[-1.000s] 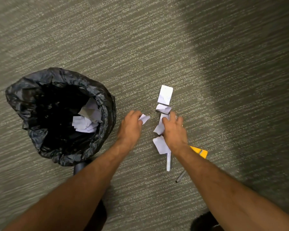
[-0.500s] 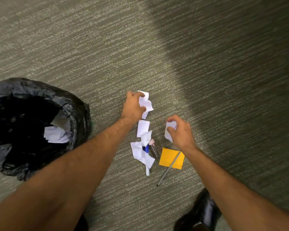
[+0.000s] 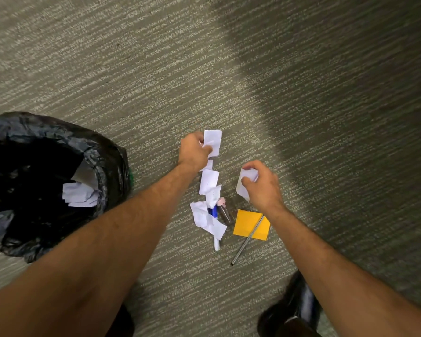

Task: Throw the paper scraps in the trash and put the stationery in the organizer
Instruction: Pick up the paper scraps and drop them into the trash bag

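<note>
White paper scraps (image 3: 209, 181) lie in a row on the carpet. My left hand (image 3: 194, 150) grips the scraps at the far end of the row (image 3: 214, 142). My right hand (image 3: 263, 184) is closed around another white scrap (image 3: 246, 177) just right of the row. Under the near scraps lies a white and blue pen (image 3: 215, 229), with a small clear pink-capped item (image 3: 223, 209) beside it. An orange sticky pad (image 3: 250, 223) lies to the right, with a thin metal pen (image 3: 247, 240) across it. A bin with a black liner (image 3: 102, 152) stands at the left, with scraps inside. No organizer is in view.
Grey-green ribbed carpet (image 3: 229, 69) covers the floor, darker in shadow at the right. A black shoe (image 3: 294, 310) is at the bottom right, below my right forearm.
My left hand moved from near the bin to the far end of the scrap row and took hold of scraps there. My right hand lifted a scrap off the row. The view shifted right.
</note>
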`<state>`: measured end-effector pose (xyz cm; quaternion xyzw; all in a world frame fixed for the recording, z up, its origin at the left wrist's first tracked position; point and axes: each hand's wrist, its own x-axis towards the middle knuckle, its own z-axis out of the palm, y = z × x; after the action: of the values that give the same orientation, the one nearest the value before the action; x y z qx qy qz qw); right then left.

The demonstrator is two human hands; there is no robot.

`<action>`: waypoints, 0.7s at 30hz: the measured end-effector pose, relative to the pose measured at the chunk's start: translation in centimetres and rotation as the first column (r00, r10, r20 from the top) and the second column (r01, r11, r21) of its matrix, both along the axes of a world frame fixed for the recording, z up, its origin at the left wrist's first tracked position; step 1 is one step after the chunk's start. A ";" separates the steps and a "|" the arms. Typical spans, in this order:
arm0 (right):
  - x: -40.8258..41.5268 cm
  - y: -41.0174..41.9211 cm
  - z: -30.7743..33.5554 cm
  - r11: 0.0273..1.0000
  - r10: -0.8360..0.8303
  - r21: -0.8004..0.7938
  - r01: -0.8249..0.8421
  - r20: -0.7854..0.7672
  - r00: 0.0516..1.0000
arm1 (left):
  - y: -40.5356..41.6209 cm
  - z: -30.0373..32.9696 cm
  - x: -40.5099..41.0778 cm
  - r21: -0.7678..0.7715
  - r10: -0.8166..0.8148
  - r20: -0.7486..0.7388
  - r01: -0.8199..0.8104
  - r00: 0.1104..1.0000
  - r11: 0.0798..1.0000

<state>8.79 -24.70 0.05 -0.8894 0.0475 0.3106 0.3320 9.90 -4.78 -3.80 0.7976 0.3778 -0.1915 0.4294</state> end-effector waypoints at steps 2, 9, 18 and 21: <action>-0.1 0.7 0.1 0.997 -0.057 0.039 0.060 -0.081 0.995 | 0.6 1.0 -0.6 -0.039 0.068 0.028 -0.067 0.997 0.997; -2.4 5.0 -0.4 0.997 0.077 0.026 -0.072 -0.316 0.945 | 2.5 3.5 -6.0 -0.103 0.268 0.021 -0.265 0.963 0.959; -5.3 9.5 -2.2 0.993 -0.091 -0.096 0.075 -0.169 0.981 | 3.0 2.7 -11.9 -0.045 0.310 -0.003 -0.310 0.951 0.950; -5.3 9.5 -2.5 0.988 -0.105 -0.133 0.080 -0.195 0.975 | 3.0 3.6 -12.5 -0.081 0.307 0.036 -0.303 0.951 0.949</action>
<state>3.51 -15.22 -2.41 -0.8692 0.1414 0.3795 0.2835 -2.64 -1.79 -0.17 0.7175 0.4787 -0.1176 0.4921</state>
